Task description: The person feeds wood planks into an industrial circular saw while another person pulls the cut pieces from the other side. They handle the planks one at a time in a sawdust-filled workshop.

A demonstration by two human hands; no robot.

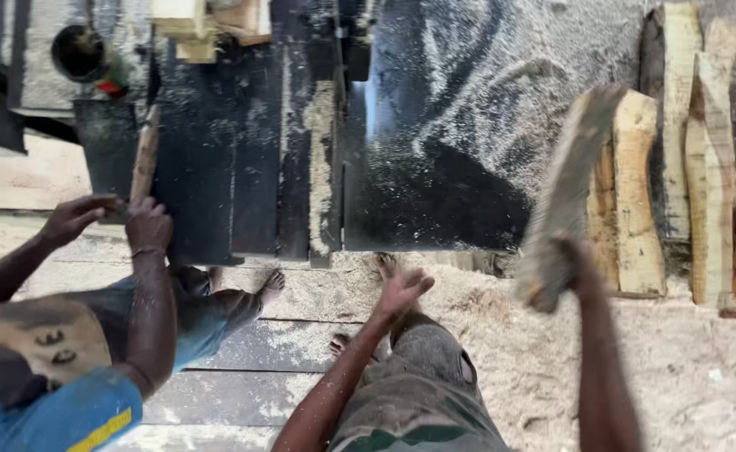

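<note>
A: What does each hand show?

B: The right hand (571, 266) is closed round the lower end of a rough offcut (562, 197), held tilted above the near edge of the saw table (435, 125), just left of the stacked slabs (686, 167). The left hand (401, 289) is released, fingers spread, holding nothing, below the table's front edge.

A: How far along does the work appear?

B: Judged from the layout, several slabs already lie side by side at the right, and thick sawdust (485, 75) covers the table; the held piece is not yet set down (whether it is joining or leaving the row cannot be told).

A: And the co-worker?

B: A second person in a blue garment, at left, has both hands (113, 219) at a narrow strip of wood (144, 159) by the table's left edge.

A: What is unclear?

B: The offcut is motion-blurred, so the grip is indistinct. No blade can be made out along the dark slot (339, 125). The slabs are cut off at the right border.
</note>
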